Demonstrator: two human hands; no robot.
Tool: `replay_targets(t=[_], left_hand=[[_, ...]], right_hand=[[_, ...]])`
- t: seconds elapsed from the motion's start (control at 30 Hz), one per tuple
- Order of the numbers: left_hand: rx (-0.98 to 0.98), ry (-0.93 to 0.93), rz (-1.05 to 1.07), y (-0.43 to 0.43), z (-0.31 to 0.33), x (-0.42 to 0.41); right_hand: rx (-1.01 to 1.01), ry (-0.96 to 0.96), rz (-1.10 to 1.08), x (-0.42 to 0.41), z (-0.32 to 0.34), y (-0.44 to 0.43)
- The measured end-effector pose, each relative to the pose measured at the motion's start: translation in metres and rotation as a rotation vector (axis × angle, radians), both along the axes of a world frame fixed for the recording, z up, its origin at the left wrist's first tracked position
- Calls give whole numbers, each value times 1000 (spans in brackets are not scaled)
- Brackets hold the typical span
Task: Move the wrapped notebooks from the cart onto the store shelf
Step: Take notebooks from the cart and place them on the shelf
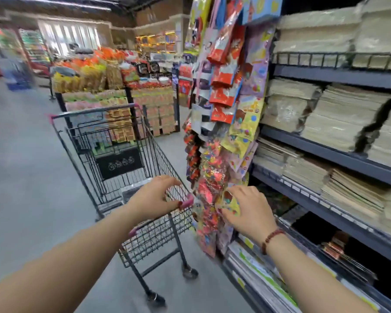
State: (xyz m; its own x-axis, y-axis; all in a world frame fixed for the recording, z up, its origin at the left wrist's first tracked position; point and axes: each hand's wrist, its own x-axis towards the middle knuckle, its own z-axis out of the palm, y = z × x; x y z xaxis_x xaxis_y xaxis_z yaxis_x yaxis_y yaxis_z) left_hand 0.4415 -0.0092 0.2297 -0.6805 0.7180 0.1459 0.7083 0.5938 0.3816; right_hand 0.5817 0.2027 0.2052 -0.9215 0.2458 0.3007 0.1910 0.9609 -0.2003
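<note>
Wrapped notebooks (131, 192), dimly seen in black wire cart (93, 111), were judged next to be reached; left grip (155, 197) was half-curled, right grip (246, 211) spread, both empty.

We log the cart (127, 141) as dark-coated wire metal, its corner caps (188, 200) as pink plastic. The shelf (325, 152) reads as matt grey-blue painted metal. Stacked notebooks (339, 123) show pale paper edges under clear, faintly shiny film. Hanging packets (226, 86): glossy plastic, some crinkled. Floor (20, 177): smooth, matt grey. Bracelet (272, 237): dark red beads, slightly glossy.
</note>
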Motion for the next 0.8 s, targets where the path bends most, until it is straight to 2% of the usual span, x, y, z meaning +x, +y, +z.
replay_targets(t=[0.2,0.43,0.63,0.8], left_hand=[[-44,88,107,-144,25,-44],[-27,110,223,-268,35,-81],[-8,98,264,-300,26,-115],[-82,56,215,-297,9,-159]], right_hand=[[2,13,105,-76,30,-126],[-8,-24,164,-143,38,-230],[14,-77,230,-193,35,-281],[11,-104,244,-249,22,-293]])
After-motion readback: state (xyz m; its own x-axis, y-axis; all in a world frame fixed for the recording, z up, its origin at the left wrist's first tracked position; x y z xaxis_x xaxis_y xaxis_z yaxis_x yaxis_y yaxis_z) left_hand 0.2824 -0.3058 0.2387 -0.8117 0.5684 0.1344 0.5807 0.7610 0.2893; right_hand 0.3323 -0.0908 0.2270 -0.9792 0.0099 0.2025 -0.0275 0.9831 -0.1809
